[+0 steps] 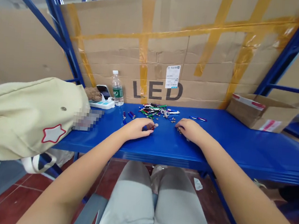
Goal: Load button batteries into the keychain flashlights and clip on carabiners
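Note:
My left hand (139, 128) rests on the blue table with its thumb and fingers curled together around a small red tube (152, 128), mostly hidden by the fingertips. Just beyond those fingertips is a small round silvery disc (156, 125), like a button cell. My right hand (190, 130) lies palm down with bent fingers over several small round metal pieces (179, 131); what the fingers grip is hidden. Between and behind the hands spreads a pile of small coloured metal tubes (152, 109) in green, red, blue and silver. More small discs (173, 120) lie in front of the pile.
Left on the blue table (231, 142) are a cream bag (32, 110), a white power strip (103, 104), a phone (103, 90) and a water bottle (117, 91). Blue and purple tubes (198, 118) lie right of the pile. An open cardboard box (261, 113) stands at right, against tall cardboard (155, 55).

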A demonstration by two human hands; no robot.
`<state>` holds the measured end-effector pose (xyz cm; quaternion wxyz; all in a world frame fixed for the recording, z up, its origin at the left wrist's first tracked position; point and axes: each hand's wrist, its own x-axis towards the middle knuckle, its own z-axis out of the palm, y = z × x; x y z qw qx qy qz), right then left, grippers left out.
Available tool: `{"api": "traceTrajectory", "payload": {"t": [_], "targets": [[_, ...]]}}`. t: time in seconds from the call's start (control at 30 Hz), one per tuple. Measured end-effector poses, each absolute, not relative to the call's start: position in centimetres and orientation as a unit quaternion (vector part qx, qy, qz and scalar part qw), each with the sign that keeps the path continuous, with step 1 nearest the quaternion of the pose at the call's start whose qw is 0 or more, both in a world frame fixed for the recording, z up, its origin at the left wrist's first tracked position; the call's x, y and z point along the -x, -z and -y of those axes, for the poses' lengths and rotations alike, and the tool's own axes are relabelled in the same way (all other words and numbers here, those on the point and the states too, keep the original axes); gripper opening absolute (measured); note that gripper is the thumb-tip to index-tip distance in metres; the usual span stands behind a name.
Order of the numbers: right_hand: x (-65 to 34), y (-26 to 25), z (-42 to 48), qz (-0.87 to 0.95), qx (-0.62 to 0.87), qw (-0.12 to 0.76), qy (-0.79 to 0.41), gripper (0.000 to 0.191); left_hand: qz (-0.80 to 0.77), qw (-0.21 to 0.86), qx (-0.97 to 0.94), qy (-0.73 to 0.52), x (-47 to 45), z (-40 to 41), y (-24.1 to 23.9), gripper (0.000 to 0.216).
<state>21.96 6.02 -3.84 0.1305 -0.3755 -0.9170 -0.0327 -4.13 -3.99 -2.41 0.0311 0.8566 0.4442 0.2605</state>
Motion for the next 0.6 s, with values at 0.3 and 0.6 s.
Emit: {"api": "traceTrajectory", "payload": {"t": [0.3,0.6], "targets": [[-18.8,1.4,-7.2,0.908,0.413,0.067,0.011,0.032,-0.469,-0.004,-0.817,-0.337,1.6,-1.3,2.8,0.015],[-17.2,-1.0,-9.5,0.895,0.432,0.097,-0.044,0.024,-0.499,-0.005,-0.809,-0.309,3.0,-2.9,3.7,0.014]]}}
